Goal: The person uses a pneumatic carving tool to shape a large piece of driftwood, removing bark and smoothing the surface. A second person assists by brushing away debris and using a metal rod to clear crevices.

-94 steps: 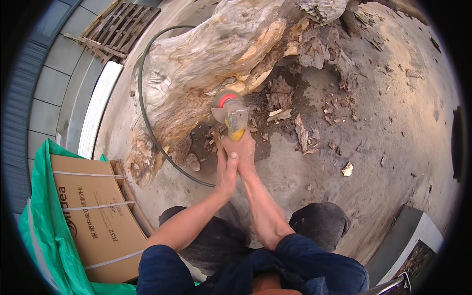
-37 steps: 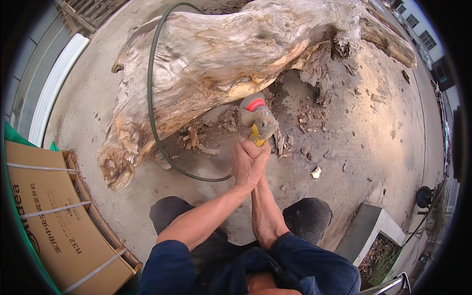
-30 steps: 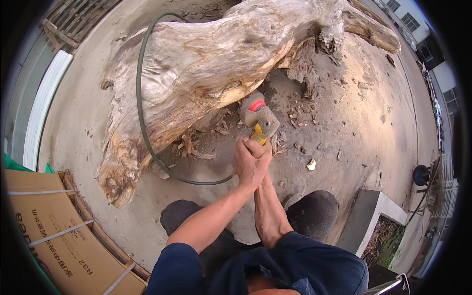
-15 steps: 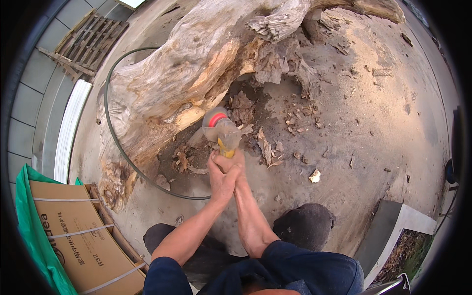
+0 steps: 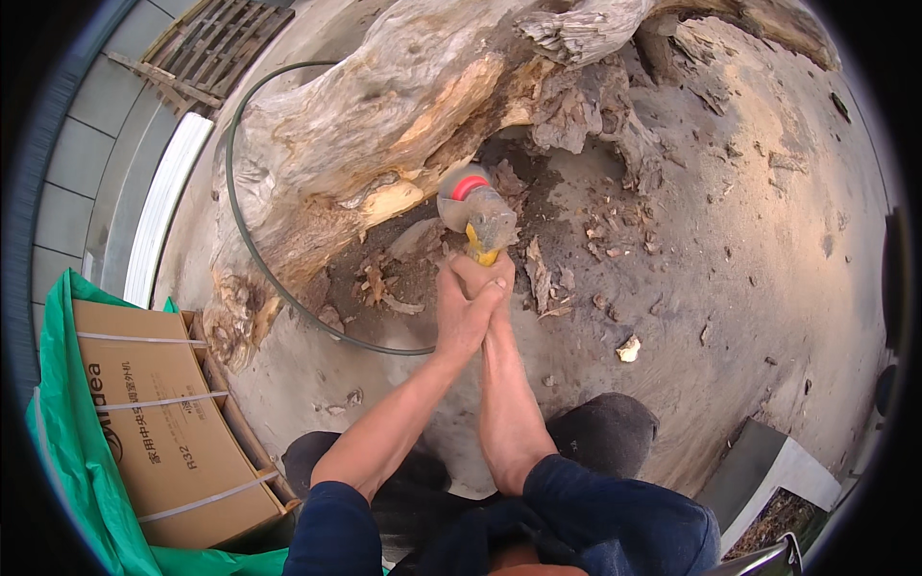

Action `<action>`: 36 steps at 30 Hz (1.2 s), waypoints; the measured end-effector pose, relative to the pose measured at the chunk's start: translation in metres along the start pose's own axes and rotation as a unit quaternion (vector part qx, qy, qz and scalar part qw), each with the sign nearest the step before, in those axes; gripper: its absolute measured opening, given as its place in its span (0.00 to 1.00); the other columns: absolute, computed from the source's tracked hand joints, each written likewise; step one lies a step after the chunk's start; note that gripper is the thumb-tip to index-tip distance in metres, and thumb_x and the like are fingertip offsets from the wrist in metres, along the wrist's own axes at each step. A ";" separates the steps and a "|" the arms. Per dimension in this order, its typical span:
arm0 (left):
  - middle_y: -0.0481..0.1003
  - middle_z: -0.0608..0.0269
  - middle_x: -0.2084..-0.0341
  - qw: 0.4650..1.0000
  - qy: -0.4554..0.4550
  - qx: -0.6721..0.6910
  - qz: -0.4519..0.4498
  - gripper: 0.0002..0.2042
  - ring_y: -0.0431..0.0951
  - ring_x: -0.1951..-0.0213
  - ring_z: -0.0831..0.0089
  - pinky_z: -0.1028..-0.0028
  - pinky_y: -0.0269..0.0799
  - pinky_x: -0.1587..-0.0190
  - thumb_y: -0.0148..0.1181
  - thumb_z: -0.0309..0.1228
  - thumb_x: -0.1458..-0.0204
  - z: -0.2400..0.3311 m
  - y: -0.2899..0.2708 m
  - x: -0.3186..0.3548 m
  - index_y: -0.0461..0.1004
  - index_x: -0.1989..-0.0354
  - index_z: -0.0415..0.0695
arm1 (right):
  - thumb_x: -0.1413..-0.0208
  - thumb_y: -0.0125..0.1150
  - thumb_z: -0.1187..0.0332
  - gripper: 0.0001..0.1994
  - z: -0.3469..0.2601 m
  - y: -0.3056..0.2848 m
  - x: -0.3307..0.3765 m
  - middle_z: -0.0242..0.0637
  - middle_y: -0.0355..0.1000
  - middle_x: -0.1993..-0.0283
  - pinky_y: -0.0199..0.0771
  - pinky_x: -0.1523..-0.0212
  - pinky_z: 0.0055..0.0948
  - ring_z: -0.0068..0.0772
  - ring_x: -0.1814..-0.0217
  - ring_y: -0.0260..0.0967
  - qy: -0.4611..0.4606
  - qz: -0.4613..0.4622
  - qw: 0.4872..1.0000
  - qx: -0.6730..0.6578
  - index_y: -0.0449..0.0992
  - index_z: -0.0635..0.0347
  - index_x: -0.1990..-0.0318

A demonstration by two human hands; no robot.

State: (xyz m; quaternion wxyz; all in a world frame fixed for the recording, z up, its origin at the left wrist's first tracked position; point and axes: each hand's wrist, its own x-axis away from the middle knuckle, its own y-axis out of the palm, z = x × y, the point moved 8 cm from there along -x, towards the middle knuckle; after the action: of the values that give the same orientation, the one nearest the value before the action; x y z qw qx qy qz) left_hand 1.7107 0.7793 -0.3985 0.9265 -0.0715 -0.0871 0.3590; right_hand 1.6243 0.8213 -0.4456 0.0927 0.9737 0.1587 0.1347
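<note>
My left hand (image 5: 465, 315) and my right hand (image 5: 492, 278) are wrapped together around the yellow body of an angle grinder (image 5: 493, 228), arms stretched out ahead. Its head is dusty, with a red ring (image 5: 469, 186) around a disc that is blurred as if spinning. The disc lies beside the underside of a big weathered tree trunk (image 5: 336, 144); whether it touches the wood I cannot tell. Pale, bare wood (image 5: 394, 200) shows on the trunk just left of the disc. Most of the grinder's handle is hidden by my fingers.
A dark green cord (image 5: 252, 245) loops from near my wrists past the trunk. Bark pieces (image 5: 540, 278) and a pale chunk (image 5: 628, 349) lie on the dusty ground. A strapped cardboard box (image 5: 154, 422) stands left, a wooden pallet (image 5: 216, 48) far left, a grey-white slab (image 5: 783, 480) right.
The whole view has shifted, so the trunk and box sit further right. Both hands have carried the grinder a little right and away from me along the trunk, keeping the same grip.
</note>
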 end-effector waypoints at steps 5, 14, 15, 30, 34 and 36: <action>0.65 0.38 0.40 0.997 0.047 -0.044 -0.029 0.45 0.64 0.34 0.50 0.55 0.58 0.31 0.71 0.51 0.50 0.000 -0.001 0.001 0.57 0.32 0.31 | 0.54 0.69 0.70 0.15 0.006 -0.003 0.002 0.37 0.77 0.69 0.73 0.69 0.31 0.25 0.71 0.70 -0.016 0.015 1.000 -0.014 0.76 0.70 0.61; 0.73 0.33 0.43 0.789 -0.049 -0.388 -0.475 0.58 0.72 0.36 0.43 0.55 0.68 0.34 0.75 0.50 0.53 -0.053 -0.055 0.041 0.42 0.22 0.39 | 0.51 0.64 0.79 0.11 -0.027 -0.016 0.017 0.36 0.72 0.72 0.71 0.76 0.30 0.29 0.78 0.70 -0.002 0.007 0.987 -0.159 0.73 0.65 0.60; 0.76 0.35 0.47 0.706 -0.083 -0.455 -0.536 0.55 0.75 0.39 0.43 0.54 0.69 0.36 0.75 0.48 0.52 -0.062 -0.071 0.055 0.45 0.22 0.41 | 0.51 0.64 0.78 0.11 -0.027 -0.011 0.029 0.35 0.72 0.72 0.71 0.76 0.30 0.29 0.78 0.70 -0.003 0.008 0.988 -0.151 0.73 0.65 0.59; 0.77 0.48 0.45 0.580 0.325 -0.728 -0.167 0.04 0.68 0.32 0.48 0.38 0.50 0.26 0.61 0.28 0.58 0.068 -0.240 0.138 0.77 0.77 0.41 | 0.53 0.66 0.75 0.12 0.043 0.108 0.083 0.35 0.74 0.71 0.71 0.74 0.30 0.26 0.76 0.71 0.018 -0.048 0.997 -0.053 0.75 0.67 0.59; 0.65 0.51 0.29 0.606 0.364 -0.708 0.017 0.07 0.58 0.25 0.48 0.40 0.46 0.25 0.64 0.30 0.58 0.121 -0.274 0.130 0.74 0.73 0.43 | 0.52 0.66 0.75 0.12 0.022 0.113 0.097 0.36 0.74 0.73 0.71 0.75 0.30 0.28 0.77 0.71 0.029 -0.053 0.994 -0.088 0.74 0.67 0.60; 0.63 0.53 0.27 0.641 0.370 -0.656 0.146 0.09 0.59 0.26 0.47 0.43 0.50 0.25 0.67 0.27 0.56 0.142 -0.276 0.132 0.76 0.66 0.46 | 0.52 0.67 0.75 0.12 0.021 0.113 0.102 0.36 0.74 0.74 0.71 0.75 0.30 0.29 0.78 0.71 0.027 -0.039 0.994 -0.098 0.73 0.67 0.60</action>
State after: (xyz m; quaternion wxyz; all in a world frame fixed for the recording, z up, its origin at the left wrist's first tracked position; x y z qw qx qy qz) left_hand 1.9567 0.6761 -0.1918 0.5266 -0.7996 0.0622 0.2819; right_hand 1.7560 0.7474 -0.4167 0.1883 0.9490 0.1855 0.1720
